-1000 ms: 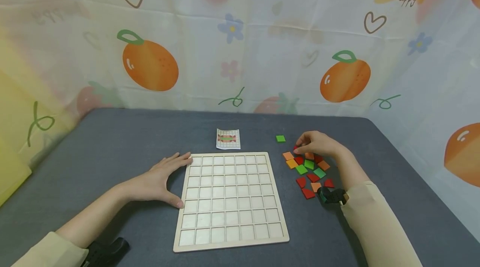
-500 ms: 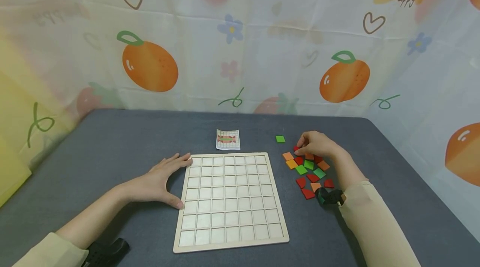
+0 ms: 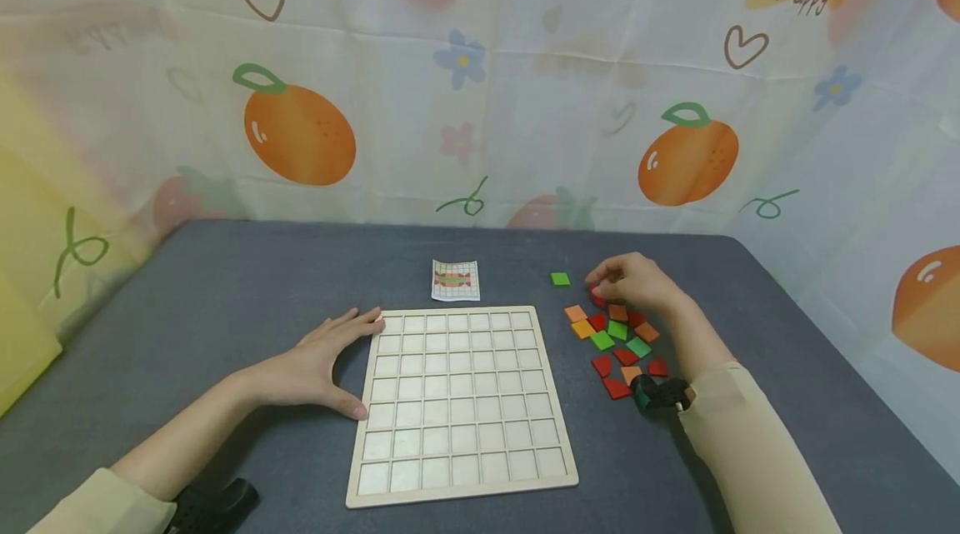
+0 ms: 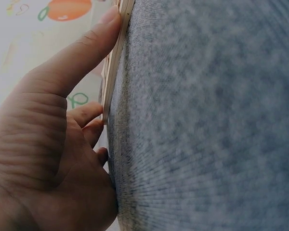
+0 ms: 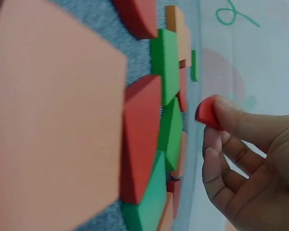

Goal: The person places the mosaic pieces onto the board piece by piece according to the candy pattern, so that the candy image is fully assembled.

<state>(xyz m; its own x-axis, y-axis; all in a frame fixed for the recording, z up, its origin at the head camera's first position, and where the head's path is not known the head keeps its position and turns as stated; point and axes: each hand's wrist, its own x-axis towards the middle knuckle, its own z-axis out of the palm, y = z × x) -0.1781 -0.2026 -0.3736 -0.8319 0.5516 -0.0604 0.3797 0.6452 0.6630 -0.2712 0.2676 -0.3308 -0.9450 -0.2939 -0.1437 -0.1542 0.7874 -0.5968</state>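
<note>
A light wooden board point(image 3: 461, 405) with a grid of square cells lies on the table. My left hand point(image 3: 315, 363) rests at its left edge, fingers spread, with the thumb and fingertips touching the frame; the left wrist view shows the thumb point(image 4: 82, 53) against the board's side. Between thumb and fingers my right hand point(image 3: 637, 280) pinches a red tile point(image 5: 208, 113) with one rounded side, held above the table. Below that hand lie loose tiles: red point(image 3: 616, 387), green point(image 3: 602, 340) and orange point(image 3: 576, 313), partly hidden by the hand and wrist.
A small printed card point(image 3: 455, 280) with a candy-like pattern lies behind the board. One green tile point(image 3: 560, 278) sits apart, left of the right hand. A printed curtain point(image 3: 465, 101) hangs behind the dark table point(image 3: 300, 267).
My right hand has picked the red tile up from the table and risen slightly with it. The left hand stays at the board's edge.
</note>
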